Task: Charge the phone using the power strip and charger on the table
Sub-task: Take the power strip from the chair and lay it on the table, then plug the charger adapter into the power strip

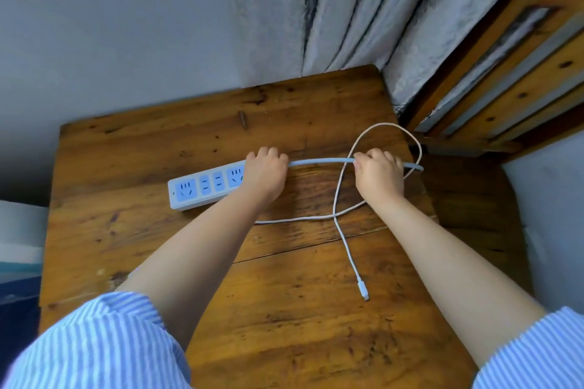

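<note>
A white power strip (202, 187) with blue sockets lies on the wooden table (284, 309), left of centre. My left hand (265, 170) is closed over its right end. Its thick grey-blue cord (319, 162) runs right towards the table's edge, and my right hand (377, 175) is closed around that cord. A thin white charging cable (339, 224) loops around my right hand and trails toward me, ending in a small plug (363, 290) near the front right. No phone or charger brick is visible.
A grey wall stands behind the table and a grey curtain (347, 9) hangs at the back right. A wooden frame (505, 82) stands close to the table's right side. The table's left and right edges drop off.
</note>
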`<control>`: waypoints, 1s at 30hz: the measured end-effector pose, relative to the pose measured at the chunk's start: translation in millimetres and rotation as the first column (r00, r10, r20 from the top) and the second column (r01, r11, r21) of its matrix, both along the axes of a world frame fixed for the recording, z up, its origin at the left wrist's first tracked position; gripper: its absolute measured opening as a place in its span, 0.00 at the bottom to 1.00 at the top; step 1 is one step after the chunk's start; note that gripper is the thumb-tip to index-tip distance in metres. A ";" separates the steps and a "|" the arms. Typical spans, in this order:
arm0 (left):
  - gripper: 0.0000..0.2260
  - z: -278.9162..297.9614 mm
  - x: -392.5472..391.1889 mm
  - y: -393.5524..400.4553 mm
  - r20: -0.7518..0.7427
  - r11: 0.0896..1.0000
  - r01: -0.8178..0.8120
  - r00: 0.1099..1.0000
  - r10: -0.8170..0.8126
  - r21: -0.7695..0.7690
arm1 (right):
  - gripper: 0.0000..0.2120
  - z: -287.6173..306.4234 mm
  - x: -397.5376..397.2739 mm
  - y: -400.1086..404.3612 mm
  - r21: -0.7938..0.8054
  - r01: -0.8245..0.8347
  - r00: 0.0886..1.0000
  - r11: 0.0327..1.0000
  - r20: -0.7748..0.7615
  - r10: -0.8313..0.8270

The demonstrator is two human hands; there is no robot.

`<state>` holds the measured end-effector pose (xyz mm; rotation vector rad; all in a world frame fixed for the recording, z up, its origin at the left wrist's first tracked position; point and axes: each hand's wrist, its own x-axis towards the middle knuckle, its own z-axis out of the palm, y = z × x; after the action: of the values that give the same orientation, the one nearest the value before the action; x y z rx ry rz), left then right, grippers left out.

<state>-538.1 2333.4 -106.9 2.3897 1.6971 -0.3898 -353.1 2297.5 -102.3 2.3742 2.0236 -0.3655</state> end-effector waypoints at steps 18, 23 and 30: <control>0.19 -1.3 -95.6 -199.1 0.188 0.684 -0.729 0.676 0.713 0.027 | 0.17 9.5 -83.1 -70.7 0.097 -0.650 0.727 0.754 -0.210 0.654; 0.24 -16.5 -114.4 -238.3 0.206 0.545 -0.835 0.522 0.827 -0.072 | 0.19 -5.9 -129.8 -82.0 -0.023 -0.727 0.670 0.686 -0.242 0.702; 0.26 -29.8 -127.0 -229.8 0.252 0.480 -0.871 0.445 0.859 -0.100 | 0.12 -21.4 -143.0 -78.7 0.023 -0.635 0.760 0.772 -0.161 0.630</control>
<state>-665.1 2103.6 -136.7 1.1503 2.4700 0.1586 -496.2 2218.9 -123.7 1.5154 2.6917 -0.5652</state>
